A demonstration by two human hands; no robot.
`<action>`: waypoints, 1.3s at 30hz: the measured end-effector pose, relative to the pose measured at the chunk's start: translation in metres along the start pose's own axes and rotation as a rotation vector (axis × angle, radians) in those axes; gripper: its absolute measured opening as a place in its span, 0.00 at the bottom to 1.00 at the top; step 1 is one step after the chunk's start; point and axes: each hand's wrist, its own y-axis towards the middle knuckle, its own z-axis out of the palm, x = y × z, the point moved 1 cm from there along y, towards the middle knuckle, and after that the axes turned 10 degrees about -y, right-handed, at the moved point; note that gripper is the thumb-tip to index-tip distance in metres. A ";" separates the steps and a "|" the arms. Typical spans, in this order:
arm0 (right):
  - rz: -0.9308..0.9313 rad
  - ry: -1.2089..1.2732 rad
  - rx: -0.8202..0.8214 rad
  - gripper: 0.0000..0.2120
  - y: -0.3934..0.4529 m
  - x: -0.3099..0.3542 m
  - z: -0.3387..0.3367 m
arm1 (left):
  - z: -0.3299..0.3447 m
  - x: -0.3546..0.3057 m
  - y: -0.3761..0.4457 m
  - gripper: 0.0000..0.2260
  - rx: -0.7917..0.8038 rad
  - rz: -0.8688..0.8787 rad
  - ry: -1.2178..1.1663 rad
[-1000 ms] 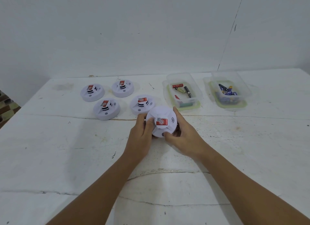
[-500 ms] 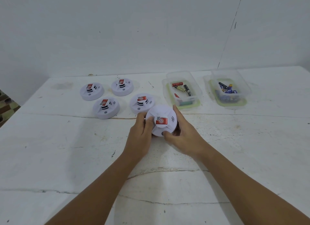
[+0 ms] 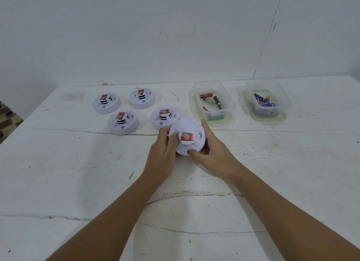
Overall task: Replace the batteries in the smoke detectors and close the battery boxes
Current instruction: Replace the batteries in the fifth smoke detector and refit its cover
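White detectors (image 3: 124, 122) with red labels (image 3: 187, 137) and black slots. Clear tubs (image 3: 211, 103), pale green rims, holding red, black and blue batteries (image 3: 218, 103). White worktop (image 3: 78, 173), scuffed, dark cracks. Grey-white wall (image 3: 155, 36).

The round white plastic smoke detector (image 3: 187, 137) held above the desk carries a red sticker (image 3: 187, 137) with a white circled "S"-like mark and a small square code beside it, too fine to read. Similar red stickers sit on the four other white detectors (image 3: 124, 122). A blue battery (image 3: 266, 104) in the right clear plastic box shows white letters resembling "CELL"; other battery print is illegible.
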 end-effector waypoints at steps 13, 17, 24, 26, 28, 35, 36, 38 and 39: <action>-0.007 -0.030 0.000 0.48 0.003 -0.003 0.002 | 0.002 -0.004 -0.001 0.07 0.004 0.007 0.029; -0.007 -0.024 0.007 0.46 0.005 -0.004 0.002 | 0.002 -0.007 -0.002 0.08 0.004 0.011 0.018; -0.019 -0.023 0.000 0.46 0.004 -0.004 0.002 | 0.002 -0.005 -0.002 0.07 0.002 0.010 0.014; -0.023 -0.024 0.000 0.46 0.004 -0.005 0.002 | 0.002 -0.005 -0.002 0.07 0.006 0.011 0.016; -0.029 -0.033 -0.001 0.47 0.004 -0.006 0.002 | 0.002 -0.005 -0.001 0.08 0.012 0.009 0.019; -0.012 0.023 0.016 0.46 0.006 -0.007 0.001 | 0.002 -0.006 -0.002 0.08 0.011 0.009 0.012; -0.014 0.028 0.023 0.47 0.007 -0.007 0.001 | 0.002 -0.006 -0.002 0.09 0.011 0.007 0.013; -0.015 0.035 0.030 0.47 0.007 -0.007 0.000 | 0.002 -0.005 -0.002 0.09 0.007 0.005 0.018; -0.015 0.040 0.031 0.47 0.007 -0.008 0.000 | 0.002 -0.005 -0.002 0.09 0.005 0.002 0.020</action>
